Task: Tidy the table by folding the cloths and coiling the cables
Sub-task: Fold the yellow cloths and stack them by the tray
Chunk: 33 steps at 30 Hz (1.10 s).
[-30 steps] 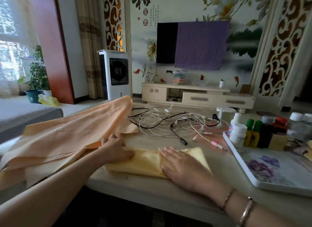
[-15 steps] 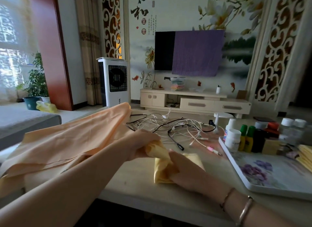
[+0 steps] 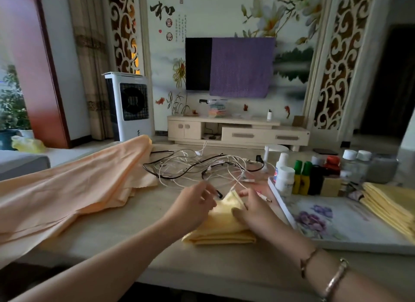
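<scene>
A small yellow cloth [image 3: 221,226] lies folded into a thick square near the table's front edge. My left hand [image 3: 193,206] and my right hand [image 3: 254,209] sit on either side of its raised far edge, and both pinch that edge with curled fingers. A large peach cloth [image 3: 78,189] sprawls unfolded over the left of the table. Behind my hands lies a tangle of white and black cables [image 3: 197,167]. One black plug [image 3: 219,193] rests right by my left fingertips.
A white floral tray [image 3: 350,234] stands at the right. It holds several bottles [image 3: 301,178] and a stack of folded yellow cloths [image 3: 390,205]. The table's front edge [image 3: 202,277] runs just under my forearms.
My hands had pressed the long folded yellow cloth flat. My left hand then lifted its left end over to the right, and the cloth now lies as a smaller square with both hands at its far edge.
</scene>
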{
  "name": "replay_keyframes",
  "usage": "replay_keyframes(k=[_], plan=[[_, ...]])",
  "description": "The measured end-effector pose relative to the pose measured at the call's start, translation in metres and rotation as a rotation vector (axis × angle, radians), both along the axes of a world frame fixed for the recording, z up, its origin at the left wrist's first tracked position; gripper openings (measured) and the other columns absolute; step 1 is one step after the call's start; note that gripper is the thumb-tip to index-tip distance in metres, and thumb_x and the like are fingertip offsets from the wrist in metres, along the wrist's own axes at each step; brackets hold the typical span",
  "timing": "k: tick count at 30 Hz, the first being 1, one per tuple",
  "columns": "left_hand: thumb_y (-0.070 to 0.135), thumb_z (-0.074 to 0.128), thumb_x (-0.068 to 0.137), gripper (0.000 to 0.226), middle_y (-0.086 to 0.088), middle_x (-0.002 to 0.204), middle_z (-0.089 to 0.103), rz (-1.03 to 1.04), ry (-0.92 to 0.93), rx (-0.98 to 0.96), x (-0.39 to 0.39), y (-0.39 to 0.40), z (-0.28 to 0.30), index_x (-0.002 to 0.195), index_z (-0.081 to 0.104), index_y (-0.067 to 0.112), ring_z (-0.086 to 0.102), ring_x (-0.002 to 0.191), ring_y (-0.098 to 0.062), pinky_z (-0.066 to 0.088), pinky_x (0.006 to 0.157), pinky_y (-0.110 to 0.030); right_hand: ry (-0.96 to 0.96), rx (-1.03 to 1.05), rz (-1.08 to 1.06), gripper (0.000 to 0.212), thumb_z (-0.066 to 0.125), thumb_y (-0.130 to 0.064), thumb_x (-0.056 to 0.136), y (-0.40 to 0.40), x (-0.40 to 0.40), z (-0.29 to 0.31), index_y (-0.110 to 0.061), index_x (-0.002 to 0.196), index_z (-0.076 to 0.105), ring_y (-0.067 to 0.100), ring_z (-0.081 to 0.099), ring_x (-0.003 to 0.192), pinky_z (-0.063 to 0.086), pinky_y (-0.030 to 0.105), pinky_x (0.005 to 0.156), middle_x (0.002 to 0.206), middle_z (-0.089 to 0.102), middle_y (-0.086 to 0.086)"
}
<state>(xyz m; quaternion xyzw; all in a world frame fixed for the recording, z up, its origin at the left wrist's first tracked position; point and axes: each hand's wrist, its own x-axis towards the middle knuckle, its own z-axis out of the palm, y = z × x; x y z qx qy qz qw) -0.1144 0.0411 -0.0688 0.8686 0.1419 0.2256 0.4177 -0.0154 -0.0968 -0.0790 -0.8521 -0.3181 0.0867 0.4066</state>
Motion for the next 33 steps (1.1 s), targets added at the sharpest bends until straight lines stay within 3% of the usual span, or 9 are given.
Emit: replay_keyframes(k=[3,7,14,20,22,24,27,30,33], plan=[[0.019,0.05,0.094,0.023,0.001,0.117,0.063,-0.113,0.013,0.503,-0.003,0.006,-0.02,0.113,0.062,0.018,0.057,0.111,-0.018,0.043,0.095,-0.029,-0.049,-0.018,-0.026,0.043,0.058,-0.015,0.087,-0.001,0.0,-0.004,-0.014,0.125,0.038,0.017,0.054,0.09,0.035,0.021,0.061,0.095,0.058,0.0],[0.042,0.038,0.099,0.045,0.01,0.155,0.031,-0.187,0.209,0.596,0.002,0.003,-0.038,0.144,0.038,0.033,0.02,0.145,-0.02,0.017,0.118,-0.039,-0.136,-0.091,-0.04,0.044,0.058,-0.018,0.084,-0.007,-0.001,-0.009,-0.02,0.121,0.035,0.018,0.055,0.084,0.039,0.029,0.068,0.081,0.051,-0.007],[0.055,0.021,0.099,0.053,0.014,0.16,0.004,-0.208,0.366,0.744,0.003,0.0,-0.047,0.15,0.013,0.042,-0.001,0.148,-0.018,-0.002,0.117,-0.036,-0.283,-0.285,-0.074,0.065,0.063,-0.033,0.078,-0.019,0.004,-0.008,-0.021,0.134,0.031,0.018,0.051,0.108,0.043,0.032,0.089,0.096,0.047,-0.008],[0.054,0.024,0.099,0.052,0.013,0.16,0.007,-0.229,0.36,0.683,0.001,-0.002,-0.04,0.149,0.02,0.043,0.002,0.148,-0.017,0.001,0.118,-0.038,-0.075,-0.286,-0.06,0.057,0.062,-0.03,0.084,-0.014,0.004,0.001,-0.019,0.133,0.035,-0.001,0.041,0.073,0.035,0.007,0.055,0.083,0.043,-0.013],[0.061,0.02,0.095,0.056,0.015,0.16,0.009,-0.218,0.288,0.627,-0.003,-0.007,-0.032,0.148,0.024,0.043,0.004,0.148,-0.014,0.004,0.12,-0.039,0.022,-0.201,-0.049,0.055,0.062,-0.025,0.085,-0.013,0.004,0.003,-0.018,0.134,0.038,0.001,0.046,0.077,0.035,0.004,0.052,0.092,0.05,-0.009],[0.071,0.015,0.086,0.069,0.018,0.159,0.011,-0.213,0.203,0.606,-0.009,-0.014,-0.025,0.148,0.026,0.043,0.005,0.148,-0.01,0.008,0.12,-0.04,0.211,0.01,-0.059,0.054,0.062,-0.019,0.085,-0.012,0.005,0.005,-0.017,0.135,0.04,0.015,0.057,0.094,0.045,0.017,0.07,0.11,0.057,0.003],[0.079,0.028,0.083,0.079,0.017,0.158,0.017,-0.218,0.128,0.641,-0.01,-0.031,-0.015,0.15,0.018,0.04,0.014,0.146,-0.008,0.016,0.118,-0.037,0.549,0.364,-0.05,0.045,0.059,-0.003,0.086,-0.017,0.004,0.015,-0.008,0.129,0.046,0.023,0.06,0.08,0.05,0.032,0.065,0.099,0.061,0.014],[0.052,0.054,0.088,0.068,0.01,0.143,0.045,-0.18,0.003,0.548,-0.001,-0.053,-0.011,0.146,0.02,0.038,0.049,0.123,-0.017,0.043,0.098,-0.033,0.651,0.556,-0.019,0.029,0.058,-0.001,0.086,-0.032,0.006,0.031,-0.003,0.114,0.055,0.019,0.056,0.071,0.049,0.031,0.067,0.082,0.056,0.01],[0.018,0.046,0.092,0.048,0.002,0.118,0.06,-0.181,-0.17,0.365,0.018,-0.084,0.004,0.137,0.041,0.033,0.059,0.097,-0.018,0.046,0.077,-0.028,0.592,0.665,0.006,0.008,0.058,-0.016,0.09,-0.061,0.013,0.043,-0.011,0.093,0.063,0.017,0.062,0.069,0.048,0.029,0.072,0.077,0.062,0.007]])
